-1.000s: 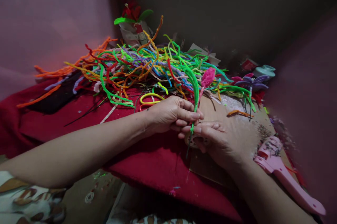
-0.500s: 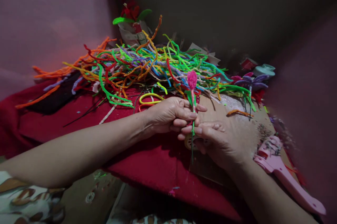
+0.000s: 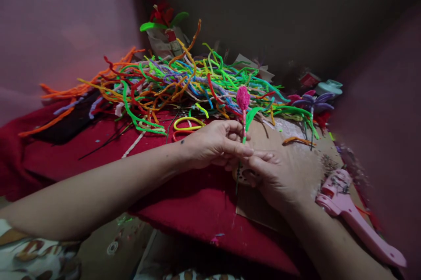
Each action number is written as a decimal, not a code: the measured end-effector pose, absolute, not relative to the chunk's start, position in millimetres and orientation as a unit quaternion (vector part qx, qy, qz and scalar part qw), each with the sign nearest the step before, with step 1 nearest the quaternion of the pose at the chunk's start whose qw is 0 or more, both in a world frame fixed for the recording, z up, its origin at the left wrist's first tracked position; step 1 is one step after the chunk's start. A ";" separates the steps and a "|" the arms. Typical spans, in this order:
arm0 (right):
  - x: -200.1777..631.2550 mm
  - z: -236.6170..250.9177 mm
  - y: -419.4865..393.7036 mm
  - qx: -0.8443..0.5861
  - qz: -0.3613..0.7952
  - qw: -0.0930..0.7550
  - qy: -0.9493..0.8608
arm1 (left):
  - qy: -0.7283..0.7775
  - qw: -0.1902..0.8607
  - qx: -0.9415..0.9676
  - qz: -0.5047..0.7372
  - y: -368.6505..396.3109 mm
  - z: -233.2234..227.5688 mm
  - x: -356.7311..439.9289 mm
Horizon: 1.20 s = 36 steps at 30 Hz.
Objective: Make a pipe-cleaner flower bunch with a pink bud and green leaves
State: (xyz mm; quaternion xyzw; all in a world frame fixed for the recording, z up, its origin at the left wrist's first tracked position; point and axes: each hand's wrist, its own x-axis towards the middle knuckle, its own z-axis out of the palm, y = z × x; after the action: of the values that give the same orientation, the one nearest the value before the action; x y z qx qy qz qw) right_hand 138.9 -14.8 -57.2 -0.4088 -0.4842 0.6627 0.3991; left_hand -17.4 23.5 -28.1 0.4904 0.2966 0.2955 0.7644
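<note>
A pink pipe-cleaner flower (image 3: pixel 243 98) stands upright between my hands, its bud above my fingers. One green leaf (image 3: pixel 252 116) slants out to the right of its stem. My left hand (image 3: pixel 219 143) pinches the stem between thumb and fingers just below the leaf. Right beneath, my right hand (image 3: pixel 272 172) is closed about the lower stem, its fingertips touching those of the left. The thin stem end pokes out below both hands. Partly hidden behind my right fingers is a pale round piece with holes (image 3: pixel 241 175).
A heap of colourful pipe cleaners (image 3: pixel 184 78) spreads across the back of the red cloth (image 3: pixel 184 210). Yellow-and-orange-handled scissors (image 3: pixel 189 123) lie left of the flower. A cardboard sheet (image 3: pixel 272 137), a pink tool with a long handle (image 3: pixel 362 223) and a purple flower (image 3: pixel 314 101) are on the right.
The flower has turned in my fingers, so its leaf now points right rather than sitting behind the stem. My left thumb has moved slightly right and down, closer to my right hand.
</note>
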 end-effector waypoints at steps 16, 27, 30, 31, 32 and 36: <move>135.3 -52.3 -16.1 -0.365 0.724 0.378 -0.446 | 0.281 0.804 0.449 0.269 27.5 -30.5 -21.4; 136.0 -49.2 -21.3 -0.326 0.739 0.352 -0.474 | 0.197 0.860 0.401 0.247 29.6 -31.2 -21.2; 137.5 -49.8 -19.8 -0.347 0.722 0.373 -0.468 | 0.197 0.844 0.413 0.278 27.7 -27.4 -21.4; 138.3 -50.6 -19.1 -0.359 0.709 0.383 -0.471 | 0.213 0.835 0.421 0.283 26.9 -26.3 -21.3; 139.0 -51.5 -18.4 -0.371 0.693 0.391 -0.478 | 0.234 0.822 0.433 0.286 26.1 -25.6 -21.0; 140.5 -55.5 -17.6 -0.408 0.647 0.395 -0.508 | 0.293 0.763 0.502 0.284 23.7 -26.6 -19.4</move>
State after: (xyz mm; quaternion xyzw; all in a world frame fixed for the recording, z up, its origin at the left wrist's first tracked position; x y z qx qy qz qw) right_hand 140.5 -17.6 -55.5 -0.4083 -0.5083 0.6470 0.3953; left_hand -19.4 23.7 -26.6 0.5020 0.2928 0.2837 0.7628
